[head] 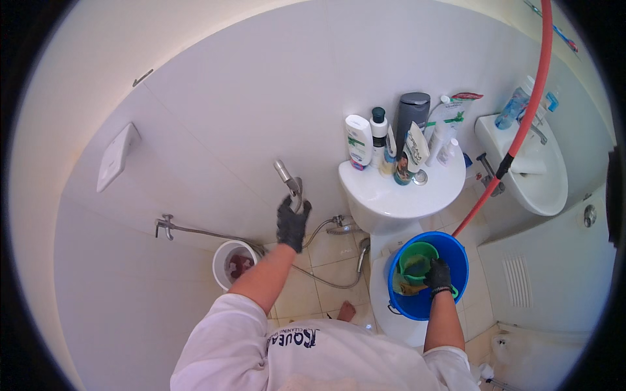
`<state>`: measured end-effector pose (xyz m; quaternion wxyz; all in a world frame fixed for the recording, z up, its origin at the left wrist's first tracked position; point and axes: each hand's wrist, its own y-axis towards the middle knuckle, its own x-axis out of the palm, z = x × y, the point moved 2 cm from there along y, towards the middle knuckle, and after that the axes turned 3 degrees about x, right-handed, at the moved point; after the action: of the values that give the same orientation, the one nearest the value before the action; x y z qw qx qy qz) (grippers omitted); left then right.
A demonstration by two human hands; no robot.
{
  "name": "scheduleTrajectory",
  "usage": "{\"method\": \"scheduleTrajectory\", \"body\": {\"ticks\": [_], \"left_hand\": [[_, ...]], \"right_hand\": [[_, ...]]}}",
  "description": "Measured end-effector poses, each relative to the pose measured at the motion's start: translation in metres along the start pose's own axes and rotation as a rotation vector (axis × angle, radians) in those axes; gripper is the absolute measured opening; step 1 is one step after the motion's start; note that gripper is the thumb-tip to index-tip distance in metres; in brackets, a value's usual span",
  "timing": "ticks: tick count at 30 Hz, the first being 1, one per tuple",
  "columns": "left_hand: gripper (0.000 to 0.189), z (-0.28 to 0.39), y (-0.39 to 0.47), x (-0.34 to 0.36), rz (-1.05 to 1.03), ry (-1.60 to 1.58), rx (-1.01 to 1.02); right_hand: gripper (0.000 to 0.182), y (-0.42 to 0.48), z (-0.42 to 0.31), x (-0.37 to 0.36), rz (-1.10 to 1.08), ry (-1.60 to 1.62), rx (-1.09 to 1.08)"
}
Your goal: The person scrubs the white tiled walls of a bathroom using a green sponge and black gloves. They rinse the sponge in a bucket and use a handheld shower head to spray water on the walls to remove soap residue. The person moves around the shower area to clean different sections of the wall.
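My left hand [292, 222], in a black glove, is raised near the wall at the lower end of a curved metal fitting [283, 172], perhaps a sprayer; whether the fingers grip it cannot be told. Inside a blue bucket [462, 254] on the closed lid of a white toilet [384, 305], my black-gloved right hand [438, 276] is closed over the handle side of a green plastic dipper [418, 250]. Beside the dipper in the bucket lie a yellowish cloth or sponge and a brown item [412, 290], partly hidden. A red hose [528, 117] runs down behind the bucket.
Bottles and tubes, among them a dark grey bottle [413, 115], stand on the cistern lid [386, 203]. A washbasin [550, 195] is at the right. A white pail [220, 266], a wall tap [167, 226] and a shower head [363, 246] on a metal hose are lower left and centre.
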<state>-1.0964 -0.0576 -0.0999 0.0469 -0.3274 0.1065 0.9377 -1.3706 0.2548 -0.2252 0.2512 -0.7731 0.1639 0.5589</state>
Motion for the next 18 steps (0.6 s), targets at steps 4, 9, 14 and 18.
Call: {"method": "scheduleTrajectory", "body": {"ticks": [4,9,14,18], "left_hand": [[0.048,0.016,0.063,-0.012,-0.043,-0.375,-0.083],[0.041,-0.008,0.084,0.001,-0.019,-0.304,-0.209],[0.031,0.041,0.077,-0.029,0.053,-0.391,-0.01],[0.024,0.086,0.057,-0.064,0.046,-0.365,0.04]], "right_hand": [[0.043,0.0,0.017,0.035,-0.046,0.255,0.111],[0.037,-0.016,0.007,0.043,0.101,0.896,0.339],[0.036,-0.03,-0.025,0.01,0.154,0.787,0.231],[0.037,-0.03,-0.05,-0.025,0.1,0.823,0.171]]}}
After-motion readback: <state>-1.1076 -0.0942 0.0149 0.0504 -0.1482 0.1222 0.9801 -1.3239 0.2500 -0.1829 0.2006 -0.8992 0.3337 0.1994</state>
